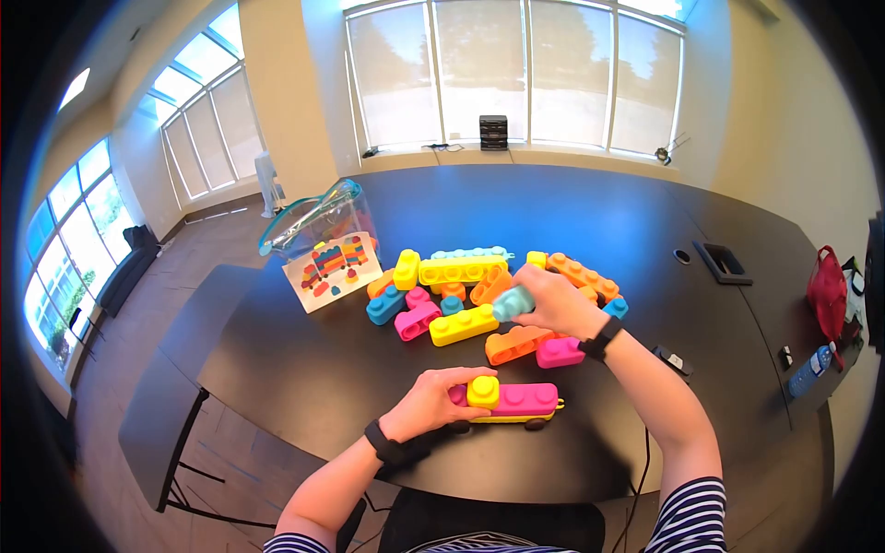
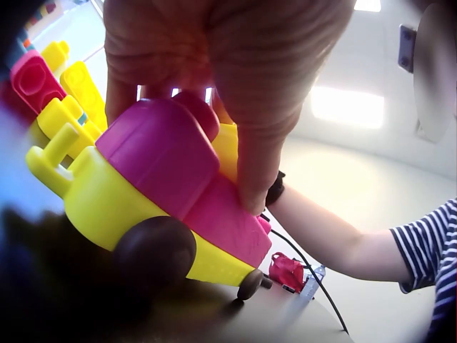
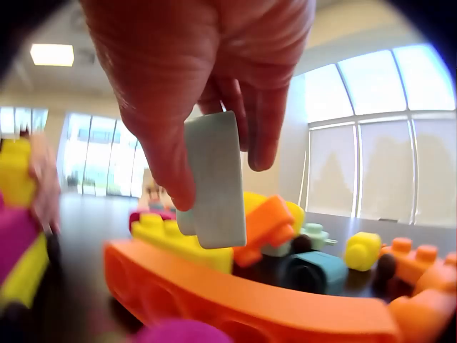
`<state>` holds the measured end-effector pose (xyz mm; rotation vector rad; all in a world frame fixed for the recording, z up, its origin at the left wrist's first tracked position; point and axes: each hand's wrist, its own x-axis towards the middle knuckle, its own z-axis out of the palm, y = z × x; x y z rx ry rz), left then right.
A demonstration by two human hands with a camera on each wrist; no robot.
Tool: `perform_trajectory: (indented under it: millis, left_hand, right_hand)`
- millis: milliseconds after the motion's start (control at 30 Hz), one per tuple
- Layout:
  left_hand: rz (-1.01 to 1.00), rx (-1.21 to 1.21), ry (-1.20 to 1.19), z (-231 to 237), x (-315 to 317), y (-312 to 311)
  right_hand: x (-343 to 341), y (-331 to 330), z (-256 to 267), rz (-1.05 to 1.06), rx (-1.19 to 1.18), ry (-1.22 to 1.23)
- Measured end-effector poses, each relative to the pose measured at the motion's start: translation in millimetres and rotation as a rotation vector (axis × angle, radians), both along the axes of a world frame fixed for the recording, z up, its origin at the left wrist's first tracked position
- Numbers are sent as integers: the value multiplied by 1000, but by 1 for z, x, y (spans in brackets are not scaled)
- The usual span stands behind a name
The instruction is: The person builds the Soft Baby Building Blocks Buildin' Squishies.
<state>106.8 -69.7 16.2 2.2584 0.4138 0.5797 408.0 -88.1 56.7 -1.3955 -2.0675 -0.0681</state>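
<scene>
My left hand (image 1: 429, 405) grips the near end of a wheeled toy car, its thumb and fingers around a small yellow block (image 1: 483, 392) on the magenta block (image 1: 530, 399). The magenta block sits on a yellow wheeled base (image 2: 107, 204). Up over the pile, my right hand (image 1: 562, 302) pinches a pale blue-green block (image 1: 513, 303) between thumb and fingers; in the right wrist view that block (image 3: 216, 179) hangs above an orange curved block (image 3: 250, 296) and a yellow one (image 3: 182, 243).
Loose yellow (image 1: 464, 324), orange (image 1: 516, 345), magenta (image 1: 560, 352) and blue blocks lie beyond the car. A clear bag (image 1: 323, 226) with a picture card (image 1: 334, 274) stands at the back left. At the far right are a red bag (image 1: 827, 295) and a water bottle (image 1: 809, 370).
</scene>
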Motion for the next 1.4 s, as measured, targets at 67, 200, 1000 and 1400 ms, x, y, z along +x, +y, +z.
perform_trajectory:
  millis: [67,200,1000,1400]
  left_hand:
    - [-3,-4,-1,1,-1,0]
    - [-17,-15,3,4,-3,-1]
    - [42,-9,86,-7,-4,5]
    - [48,-1,89,-8,-5,6]
  right_hand:
    - [-6,-25,11,-50,1,252]
    - [-25,-87,4,-28,-253,753]
    - [-67,-144,-31,-93,-94,-152]
    - [-67,-141,-46,-74,-108,-139]
